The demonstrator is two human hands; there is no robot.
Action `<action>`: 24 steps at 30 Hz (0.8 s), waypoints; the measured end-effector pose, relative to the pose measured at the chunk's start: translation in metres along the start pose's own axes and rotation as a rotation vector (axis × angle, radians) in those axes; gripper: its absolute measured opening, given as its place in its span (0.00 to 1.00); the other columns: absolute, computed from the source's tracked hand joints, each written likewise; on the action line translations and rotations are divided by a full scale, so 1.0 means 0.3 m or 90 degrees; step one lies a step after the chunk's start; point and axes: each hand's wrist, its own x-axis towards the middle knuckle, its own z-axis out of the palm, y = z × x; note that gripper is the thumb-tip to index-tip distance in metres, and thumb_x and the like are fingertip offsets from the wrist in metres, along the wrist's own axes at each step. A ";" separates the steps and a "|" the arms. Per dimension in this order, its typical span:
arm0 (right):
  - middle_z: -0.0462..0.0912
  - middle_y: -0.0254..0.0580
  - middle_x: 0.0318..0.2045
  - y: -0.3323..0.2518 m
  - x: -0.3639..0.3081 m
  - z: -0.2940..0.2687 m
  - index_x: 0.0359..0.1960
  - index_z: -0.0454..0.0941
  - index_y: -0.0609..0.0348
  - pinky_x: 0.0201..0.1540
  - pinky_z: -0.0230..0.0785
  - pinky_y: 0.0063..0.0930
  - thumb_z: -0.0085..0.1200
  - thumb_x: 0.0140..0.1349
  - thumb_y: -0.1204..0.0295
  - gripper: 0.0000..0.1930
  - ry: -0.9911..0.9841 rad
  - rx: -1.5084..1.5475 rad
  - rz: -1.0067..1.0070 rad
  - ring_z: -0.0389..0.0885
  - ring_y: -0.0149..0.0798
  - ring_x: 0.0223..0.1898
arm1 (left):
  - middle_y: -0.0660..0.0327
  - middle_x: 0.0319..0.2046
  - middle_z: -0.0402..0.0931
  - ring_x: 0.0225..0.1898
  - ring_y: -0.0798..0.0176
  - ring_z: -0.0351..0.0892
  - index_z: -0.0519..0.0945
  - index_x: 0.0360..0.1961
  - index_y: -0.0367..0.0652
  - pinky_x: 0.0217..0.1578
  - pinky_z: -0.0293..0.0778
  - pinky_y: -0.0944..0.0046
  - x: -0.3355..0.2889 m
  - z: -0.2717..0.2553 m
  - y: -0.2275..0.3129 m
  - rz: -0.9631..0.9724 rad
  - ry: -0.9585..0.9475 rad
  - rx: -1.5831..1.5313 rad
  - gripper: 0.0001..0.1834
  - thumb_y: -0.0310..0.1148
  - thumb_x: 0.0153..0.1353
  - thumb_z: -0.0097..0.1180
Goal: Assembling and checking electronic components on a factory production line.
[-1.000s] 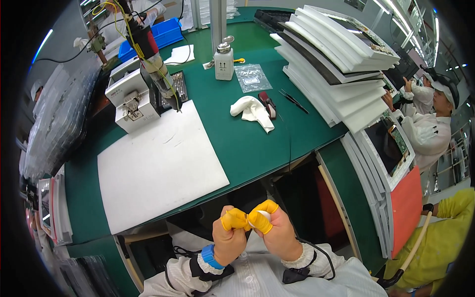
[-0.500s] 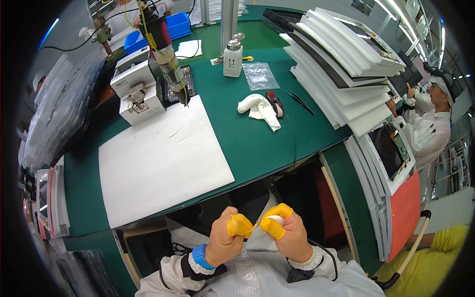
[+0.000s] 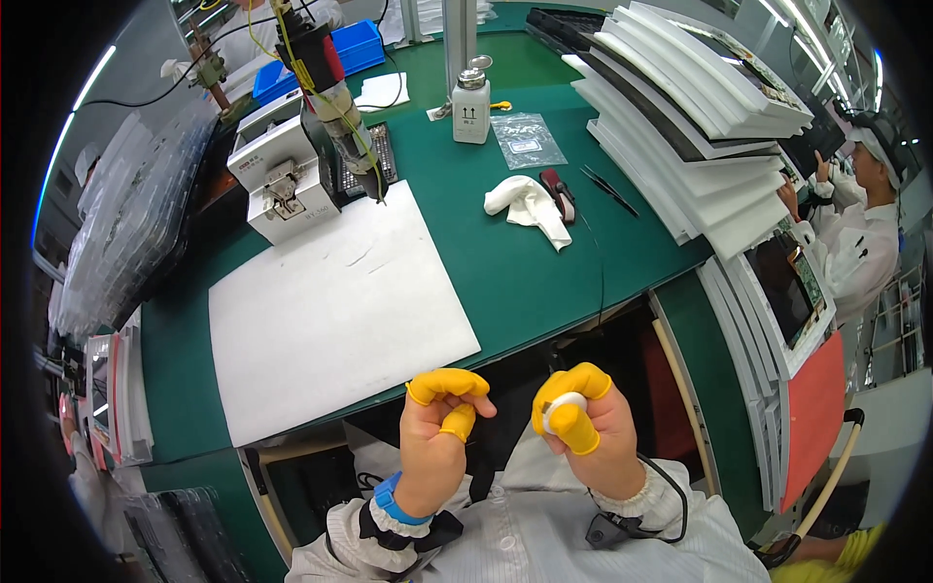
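Right hand (image 3: pixel 604 432): grip closed on 1 small white round piece (image 3: pixel 561 401), smooth, disc-like, pinched between thumb and forefinger, held up in front of the table (image 3: pixel 530 306), near its front edge. Left hand (image 3: pixel 434 452): apart from the piece, grip narrow, thumb and forefinger curled with a small gap between. Yellow finger covers (image 3: pixel 439 381): thin, stretchy-looking, 2 per hand, 4 counted. Table: smooth, green; on it 1 flat white foam sheet (image 3: pixel 340 316), rectangular, lightly creased; 1 squarish white bottle (image 3: pixel 471 115), metal top; 1 clear crinkled plastic bag (image 3: pixel 528 139); 1 crumpled white cloth (image 3: pixel 528 207), just beside 1 dark red tool (image 3: pixel 557 193); 1 pair of slim dark tweezers (image 3: pixel 609 189). Right side: stacked foam sheets (image 3: pixel 661 180), white, slab-like, exact count unclear
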 end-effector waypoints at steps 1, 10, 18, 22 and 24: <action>0.75 0.31 0.31 0.005 0.006 -0.002 0.42 0.71 0.57 0.28 0.61 0.12 0.55 0.63 0.61 0.14 -0.012 0.008 0.001 0.68 0.19 0.24 | 0.56 0.40 0.74 0.35 0.66 0.76 0.70 0.44 0.39 0.38 0.70 0.71 0.008 0.004 -0.005 -0.005 -0.012 0.016 0.16 0.12 0.57 0.42; 0.73 0.32 0.38 0.050 0.064 0.063 0.53 0.65 0.56 0.36 0.61 0.16 0.42 0.71 0.66 0.13 -0.053 0.086 -0.010 0.67 0.22 0.32 | 0.56 0.43 0.73 0.33 0.63 0.73 0.68 0.51 0.40 0.33 0.72 0.65 -0.004 -0.035 -0.081 0.087 -0.042 0.078 0.18 0.36 0.64 0.54; 0.68 0.40 0.49 0.027 0.044 0.022 0.65 0.51 0.58 0.54 0.63 0.18 0.38 0.73 0.65 0.24 -0.229 0.305 0.005 0.69 0.28 0.50 | 0.60 0.49 0.72 0.47 0.66 0.74 0.65 0.58 0.35 0.47 0.70 0.69 -0.020 0.026 0.011 0.034 -0.257 0.143 0.26 0.42 0.66 0.53; 0.68 0.38 0.47 0.077 0.037 0.004 0.65 0.52 0.56 0.55 0.63 0.20 0.31 0.74 0.60 0.22 -0.338 0.336 0.089 0.70 0.30 0.48 | 0.56 0.55 0.68 0.49 0.64 0.73 0.64 0.57 0.37 0.48 0.71 0.67 -0.035 0.069 0.063 -0.065 -0.255 0.072 0.25 0.41 0.65 0.54; 0.68 0.38 0.46 0.140 0.062 0.008 0.64 0.55 0.56 0.54 0.63 0.21 0.30 0.74 0.59 0.22 -0.366 0.435 0.194 0.71 0.32 0.48 | 0.54 0.58 0.67 0.50 0.63 0.73 0.64 0.56 0.37 0.49 0.71 0.66 -0.042 0.090 0.082 -0.047 -0.232 0.089 0.25 0.41 0.65 0.54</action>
